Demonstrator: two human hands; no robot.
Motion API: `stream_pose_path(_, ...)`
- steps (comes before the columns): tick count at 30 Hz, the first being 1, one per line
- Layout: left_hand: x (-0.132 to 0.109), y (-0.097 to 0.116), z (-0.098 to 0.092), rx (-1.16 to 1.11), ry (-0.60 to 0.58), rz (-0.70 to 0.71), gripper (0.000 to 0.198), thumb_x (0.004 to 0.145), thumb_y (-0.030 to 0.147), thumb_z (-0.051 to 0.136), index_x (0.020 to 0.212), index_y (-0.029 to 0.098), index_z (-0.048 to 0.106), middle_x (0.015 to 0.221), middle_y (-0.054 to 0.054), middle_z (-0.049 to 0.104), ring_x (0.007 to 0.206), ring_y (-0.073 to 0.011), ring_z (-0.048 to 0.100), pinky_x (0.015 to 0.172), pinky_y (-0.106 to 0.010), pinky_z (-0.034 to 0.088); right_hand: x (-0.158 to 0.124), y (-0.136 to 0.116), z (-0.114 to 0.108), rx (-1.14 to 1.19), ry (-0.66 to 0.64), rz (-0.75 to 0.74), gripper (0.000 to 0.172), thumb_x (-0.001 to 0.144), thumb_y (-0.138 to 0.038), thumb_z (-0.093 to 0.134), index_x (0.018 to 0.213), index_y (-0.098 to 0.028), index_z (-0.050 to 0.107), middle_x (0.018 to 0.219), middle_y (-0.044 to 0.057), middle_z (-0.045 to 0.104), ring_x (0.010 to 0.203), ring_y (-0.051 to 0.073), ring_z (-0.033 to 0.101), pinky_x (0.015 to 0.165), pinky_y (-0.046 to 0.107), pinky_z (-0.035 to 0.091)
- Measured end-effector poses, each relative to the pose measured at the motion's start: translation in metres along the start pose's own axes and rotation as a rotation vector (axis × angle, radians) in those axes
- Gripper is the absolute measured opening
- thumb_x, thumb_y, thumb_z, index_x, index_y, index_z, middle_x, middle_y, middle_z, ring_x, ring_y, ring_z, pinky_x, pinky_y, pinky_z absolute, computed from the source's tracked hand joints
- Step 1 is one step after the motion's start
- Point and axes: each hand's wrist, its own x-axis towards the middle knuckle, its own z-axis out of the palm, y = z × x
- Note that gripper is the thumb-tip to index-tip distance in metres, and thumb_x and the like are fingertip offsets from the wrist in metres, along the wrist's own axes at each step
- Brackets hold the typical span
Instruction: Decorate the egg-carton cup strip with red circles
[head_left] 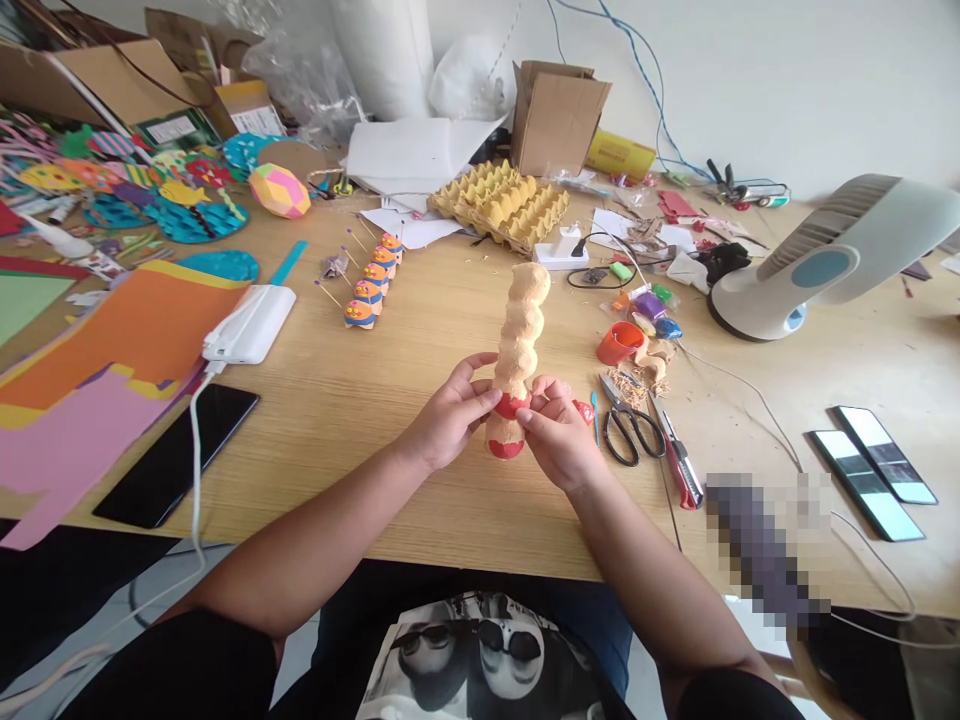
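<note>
Egg-carton strip [524,325], in the grip: far side turned out of view; lower cups partly covered by left hand [450,420] and right hand [562,438].
Red packet [583,411], just right of the grip: partly hidden behind right hand.
Pixelated patch [765,550], nearer and right of the grip: contents blurred out.
Desk fan [814,265], well right of the grip: head cut off by right edge.
Yellow box [621,153], beyond the grip: print too small to read.
White roll [382,60], beyond the grip: top cut off.
</note>
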Motion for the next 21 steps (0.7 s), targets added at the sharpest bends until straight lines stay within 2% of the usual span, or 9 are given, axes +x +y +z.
stream_pose_path(5, -0.0006, -0.0011, 0.0030, 0.043, -0.001, 0.049, 0.058, 0.086, 0.030, 0.082, 0.133, 0.024, 0.049, 0.098, -0.003, 0.080, 0.095, -0.0197, 0.073, 0.089, -0.035, 0.050, 0.0000, 0.0036, 0.0032, 0.000, 0.015, -0.046, 0.050, 0.070, -0.024, 0.094, 0.092, -0.027, 0.049, 0.082, -0.006, 0.072, 0.073, 0.012, 0.066, 0.071, 0.026, 0.053)
stream_pose_path(12, 0.0000, -0.0051, 0.0038, 0.003, -0.030, 0.013, 0.059, 0.085, 0.030, 0.082, 0.134, 0.025, 0.050, 0.100, -0.003, 0.080, 0.098, -0.0212, 0.074, 0.089, -0.035, 0.050, -0.0012, 0.0068, 0.0052, 0.034, 0.050, -0.102, 0.047, 0.069, -0.019, 0.091, 0.089, -0.026, 0.049, 0.078, -0.008, 0.067, 0.066, 0.011, 0.063, 0.063, 0.023, 0.050)
stream_pose_path(17, 0.0011, -0.0039, 0.0024, -0.003, -0.020, 0.027, 0.061, 0.084, 0.030, 0.083, 0.134, 0.025, 0.048, 0.101, -0.003, 0.081, 0.096, -0.0196, 0.074, 0.085, -0.032, 0.050, -0.0018, 0.0043, 0.0041, 0.063, 0.018, -0.038, 0.046, 0.071, -0.022, 0.091, 0.094, -0.027, 0.052, 0.082, -0.006, 0.071, 0.074, 0.012, 0.066, 0.070, 0.024, 0.053)
stream_pose_path(21, 0.0008, -0.0037, 0.0011, 0.016, -0.027, 0.036, 0.062, 0.084, 0.030, 0.083, 0.134, 0.025, 0.047, 0.100, -0.003, 0.081, 0.092, -0.0185, 0.074, 0.082, -0.030, 0.050, -0.0020, 0.0047, 0.0045, 0.075, 0.028, -0.054, 0.043, 0.072, -0.021, 0.090, 0.091, -0.026, 0.052, 0.082, -0.006, 0.071, 0.074, 0.012, 0.066, 0.071, 0.024, 0.053)
